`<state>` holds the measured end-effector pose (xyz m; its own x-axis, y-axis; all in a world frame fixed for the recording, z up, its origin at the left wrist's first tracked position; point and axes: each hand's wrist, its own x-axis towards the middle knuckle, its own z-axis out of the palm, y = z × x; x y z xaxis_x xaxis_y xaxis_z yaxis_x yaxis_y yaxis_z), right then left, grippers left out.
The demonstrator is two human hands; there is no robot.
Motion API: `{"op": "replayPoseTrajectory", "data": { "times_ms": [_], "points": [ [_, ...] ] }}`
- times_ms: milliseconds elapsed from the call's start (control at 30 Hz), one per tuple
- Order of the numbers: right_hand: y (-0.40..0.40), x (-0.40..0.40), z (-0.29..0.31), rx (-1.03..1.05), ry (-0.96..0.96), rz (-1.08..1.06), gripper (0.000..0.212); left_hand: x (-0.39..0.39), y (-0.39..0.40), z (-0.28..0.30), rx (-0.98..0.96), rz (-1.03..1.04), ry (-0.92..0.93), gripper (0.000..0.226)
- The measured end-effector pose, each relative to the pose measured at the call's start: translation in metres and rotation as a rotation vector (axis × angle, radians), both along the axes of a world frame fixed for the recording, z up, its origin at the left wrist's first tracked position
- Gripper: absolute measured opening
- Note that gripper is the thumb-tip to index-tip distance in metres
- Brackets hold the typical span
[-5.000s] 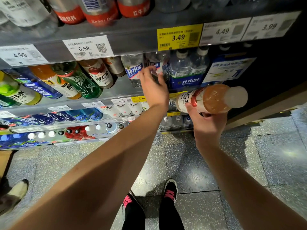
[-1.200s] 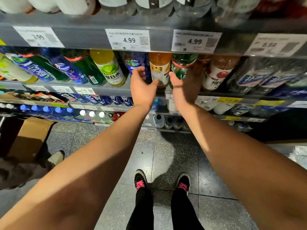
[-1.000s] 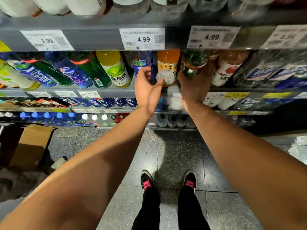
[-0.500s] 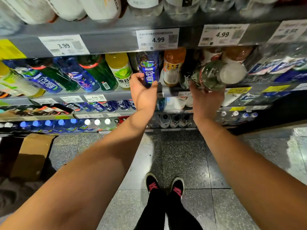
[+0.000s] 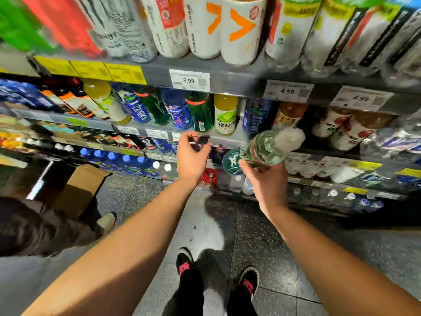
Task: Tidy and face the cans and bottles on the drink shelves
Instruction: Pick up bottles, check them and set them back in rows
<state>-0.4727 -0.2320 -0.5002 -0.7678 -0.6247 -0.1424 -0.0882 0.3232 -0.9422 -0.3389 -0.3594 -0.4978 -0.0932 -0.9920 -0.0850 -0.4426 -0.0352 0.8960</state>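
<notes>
My right hand grips a green bottle with a white cap. It is tilted and held off the shelf, in front of the shelf's front edge. My left hand hangs before that edge with its fingers loosely curled and nothing in them, though it is blurred by motion. Behind the hands stand a yellow bottle, a blue bottle and an orange bottle. A dark gap shows to the right of the orange one.
White cans and clear bottles fill the shelf above. Lower shelves hold blue-capped bottles. A cardboard box sits on the floor at left, beside another person. My feet stand on a speckled floor.
My right hand has drawn the green bottle out of its row and lowered it. My left hand has come off the blue bottle and dropped to the shelf edge. The view has tilted upward.
</notes>
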Motion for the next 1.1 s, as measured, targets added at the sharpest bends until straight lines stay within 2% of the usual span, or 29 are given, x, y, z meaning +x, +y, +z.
{"op": "replayPoseTrajectory", "data": {
  "times_ms": [100, 200, 300, 400, 500, 567, 667, 800, 1100],
  "points": [
    [-0.023, 0.036, 0.011, 0.007, 0.037, 0.066, 0.047, 0.04, -0.02, 0.008, 0.005, 0.029, 0.005, 0.033],
    [-0.052, 0.074, 0.017, 0.014, 0.087, 0.083, 0.06, 0.085, -0.047, 0.012, 0.005, 0.051, 0.021, 0.03],
    [-0.081, 0.116, 0.02, 0.053, 0.007, 0.096, 0.05, 0.133, -0.08, 0.008, 0.015, 0.068, 0.037, 0.029],
    [-0.109, 0.157, 0.016, 0.06, 0.037, 0.073, 0.057, 0.173, -0.12, 0.0, 0.033, 0.095, 0.067, 0.033],
    [-0.134, 0.193, 0.011, 0.053, 0.077, 0.066, 0.032, 0.205, -0.162, -0.006, 0.032, 0.109, 0.107, 0.034],
    [-0.148, 0.21, 0.005, 0.037, 0.082, 0.026, 0.033, 0.218, -0.184, -0.008, 0.035, 0.119, 0.134, 0.04],
    [-0.161, 0.228, -0.002, 0.015, 0.063, -0.033, 0.048, 0.223, -0.209, -0.014, 0.012, 0.088, 0.193, 0.058],
    [-0.169, 0.235, -0.014, 0.028, 0.069, -0.042, 0.045, 0.217, -0.233, -0.033, 0.005, 0.058, 0.117, 0.081],
    [-0.17, 0.228, -0.03, 0.114, 0.04, -0.03, 0.053, 0.198, -0.257, -0.04, -0.054, 0.151, 0.071, 0.064]
  ]
}}
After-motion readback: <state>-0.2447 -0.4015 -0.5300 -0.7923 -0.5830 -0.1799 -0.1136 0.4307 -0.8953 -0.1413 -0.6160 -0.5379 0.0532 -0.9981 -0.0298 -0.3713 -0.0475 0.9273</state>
